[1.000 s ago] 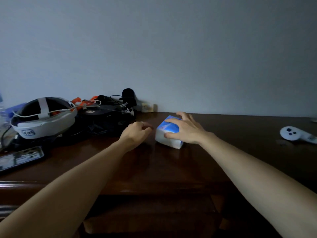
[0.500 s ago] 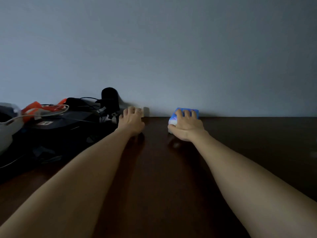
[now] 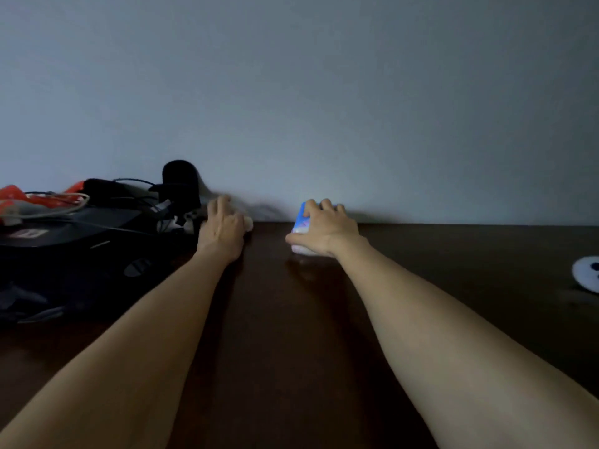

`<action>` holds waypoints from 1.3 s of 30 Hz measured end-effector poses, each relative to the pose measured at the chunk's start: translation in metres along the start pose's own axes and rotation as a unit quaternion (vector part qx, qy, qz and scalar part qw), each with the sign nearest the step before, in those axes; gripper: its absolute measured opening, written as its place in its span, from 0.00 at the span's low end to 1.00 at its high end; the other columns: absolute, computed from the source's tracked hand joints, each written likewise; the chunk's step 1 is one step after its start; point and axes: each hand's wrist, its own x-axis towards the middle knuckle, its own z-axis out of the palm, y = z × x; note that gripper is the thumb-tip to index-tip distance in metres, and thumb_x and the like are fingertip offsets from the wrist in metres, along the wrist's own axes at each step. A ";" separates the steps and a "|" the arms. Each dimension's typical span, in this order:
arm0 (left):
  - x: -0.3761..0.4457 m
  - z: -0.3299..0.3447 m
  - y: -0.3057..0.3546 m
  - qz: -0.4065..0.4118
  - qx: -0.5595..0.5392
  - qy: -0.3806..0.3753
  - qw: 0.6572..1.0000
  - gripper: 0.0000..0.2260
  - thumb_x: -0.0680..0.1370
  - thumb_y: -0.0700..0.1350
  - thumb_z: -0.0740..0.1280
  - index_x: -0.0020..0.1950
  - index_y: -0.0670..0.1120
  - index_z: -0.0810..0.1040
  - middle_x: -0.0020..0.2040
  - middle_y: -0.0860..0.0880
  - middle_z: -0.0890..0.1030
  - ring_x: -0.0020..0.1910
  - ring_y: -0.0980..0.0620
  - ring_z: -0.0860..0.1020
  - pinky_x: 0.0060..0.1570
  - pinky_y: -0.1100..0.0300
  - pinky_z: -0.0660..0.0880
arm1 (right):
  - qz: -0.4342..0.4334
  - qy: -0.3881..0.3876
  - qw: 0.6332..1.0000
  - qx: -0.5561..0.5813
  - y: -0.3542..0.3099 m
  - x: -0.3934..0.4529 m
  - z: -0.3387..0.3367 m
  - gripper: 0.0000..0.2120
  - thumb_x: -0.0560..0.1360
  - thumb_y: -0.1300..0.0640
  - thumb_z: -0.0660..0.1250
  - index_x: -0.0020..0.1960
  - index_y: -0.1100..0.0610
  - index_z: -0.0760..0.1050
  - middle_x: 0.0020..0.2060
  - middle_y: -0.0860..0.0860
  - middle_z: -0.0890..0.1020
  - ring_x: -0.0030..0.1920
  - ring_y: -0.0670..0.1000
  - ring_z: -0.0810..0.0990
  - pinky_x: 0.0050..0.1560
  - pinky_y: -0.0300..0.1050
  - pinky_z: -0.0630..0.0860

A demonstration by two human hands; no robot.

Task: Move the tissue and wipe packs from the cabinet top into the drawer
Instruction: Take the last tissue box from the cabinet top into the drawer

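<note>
Dark glossy wood tabletop (image 3: 291, 319) meets a plain grey wall. Right hand (image 3: 327, 230) curls over a soft blue-and-white tissue pack (image 3: 299, 223); left hand (image 3: 222, 230) covers a small pale pack (image 3: 249, 222), its grip unclear.
</note>
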 end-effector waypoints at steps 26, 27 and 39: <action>-0.392 -0.182 0.033 0.070 -0.179 0.013 0.981 0.18 0.78 0.45 0.67 0.66 0.42 0.74 0.61 0.40 0.77 0.59 0.36 0.73 0.57 0.50 0.67 | -0.212 0.205 0.939 0.176 -0.029 -0.468 -0.062 0.37 0.62 0.46 0.72 0.71 0.46 0.73 0.75 0.47 0.68 0.74 0.51 0.69 0.56 0.47 0.76; -0.416 -0.180 0.032 0.089 -0.168 0.049 0.980 0.20 0.77 0.44 0.66 0.69 0.43 0.73 0.62 0.41 0.76 0.58 0.37 0.73 0.59 0.50 0.67 | -0.221 0.208 0.935 0.184 -0.029 -0.488 -0.050 0.37 0.62 0.47 0.73 0.72 0.48 0.73 0.76 0.49 0.67 0.75 0.52 0.68 0.57 0.47 0.77; -0.652 -0.016 -0.036 -0.214 -0.286 -0.224 0.907 0.30 0.80 0.58 0.66 0.79 0.53 0.61 0.72 0.45 0.68 0.69 0.45 0.72 0.60 0.53 0.73 | -0.014 -0.163 0.958 0.234 0.041 -0.607 0.160 0.34 0.61 0.41 0.70 0.66 0.32 0.65 0.67 0.34 0.71 0.63 0.44 0.78 0.55 0.46 0.76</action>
